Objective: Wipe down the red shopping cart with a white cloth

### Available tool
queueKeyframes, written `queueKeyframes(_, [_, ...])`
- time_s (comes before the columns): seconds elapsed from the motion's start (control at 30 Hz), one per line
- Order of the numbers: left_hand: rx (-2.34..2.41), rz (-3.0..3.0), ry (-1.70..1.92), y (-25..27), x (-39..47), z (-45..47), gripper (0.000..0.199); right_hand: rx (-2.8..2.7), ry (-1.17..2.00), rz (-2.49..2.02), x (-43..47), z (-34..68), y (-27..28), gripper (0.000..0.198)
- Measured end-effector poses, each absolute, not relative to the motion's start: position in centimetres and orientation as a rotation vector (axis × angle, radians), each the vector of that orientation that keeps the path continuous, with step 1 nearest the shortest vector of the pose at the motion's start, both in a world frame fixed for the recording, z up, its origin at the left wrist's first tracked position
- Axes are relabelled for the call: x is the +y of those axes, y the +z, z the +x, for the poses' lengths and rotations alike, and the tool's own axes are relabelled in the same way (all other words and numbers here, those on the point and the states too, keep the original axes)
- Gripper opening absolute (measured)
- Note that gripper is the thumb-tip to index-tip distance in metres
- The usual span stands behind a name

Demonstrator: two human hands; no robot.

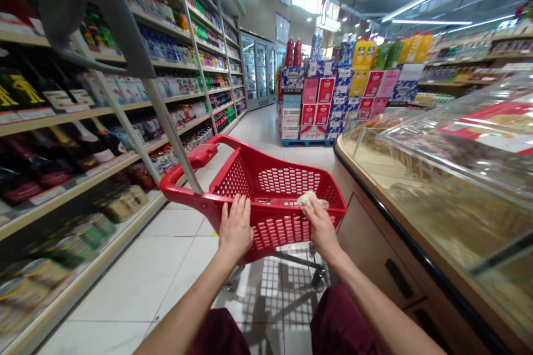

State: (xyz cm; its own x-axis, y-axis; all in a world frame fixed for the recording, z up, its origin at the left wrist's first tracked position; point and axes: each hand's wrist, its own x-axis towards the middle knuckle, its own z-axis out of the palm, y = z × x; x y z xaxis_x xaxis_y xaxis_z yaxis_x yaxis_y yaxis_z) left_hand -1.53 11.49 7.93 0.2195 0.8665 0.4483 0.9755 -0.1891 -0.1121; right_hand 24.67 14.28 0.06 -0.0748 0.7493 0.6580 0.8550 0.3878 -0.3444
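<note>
A red plastic shopping cart (pixel 275 227) with perforated walls stands sideways in front of me. My left hand (pixel 236 227) grips the near rim toward the left, fingers hooked over the edge. Farther right along that same rim, my right hand (pixel 322 227) is closed on a crumpled whitish cloth (pixel 307 199). The cloth is pressed near the rim and partly hidden by the fingers. A metal pole (pixel 172 130) rises from the cart's left end to a grey looped handle (pixel 100 16).
Shelves of bottles and cans (pixel 125 161) line the left side. At right, a wooden counter (pixel 375 249) with clear covers (pixel 470 138) stands close to the cart. Stacked drink cartons (pixel 316 108) sit on a blue pallet (pixel 291 142) ahead, with glass-door refrigerators (pixel 258 66) behind.
</note>
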Motion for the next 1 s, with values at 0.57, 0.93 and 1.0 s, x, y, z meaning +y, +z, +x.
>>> queueKeyframes(0.57, [-1.689, -2.141, -0.382, 7.4, 11.0, -1.0, 0.061, -1.71, -0.168, -1.496, 14.1, 25.9, -0.1, 0.05])
queueKeyframes(0.93, [-1.713, -2.145, -0.359, 7.5, 10.9, -0.8, 0.062, -1.815, -0.167, -1.339, 13.8, 22.6, 0.5, 0.051])
queueKeyframes(1.0, [-1.71, -2.144, -0.361, 7.3, 10.9, -0.8, 0.063, -1.688, -0.189, -1.469, 14.0, 24.3, 0.1, 0.053])
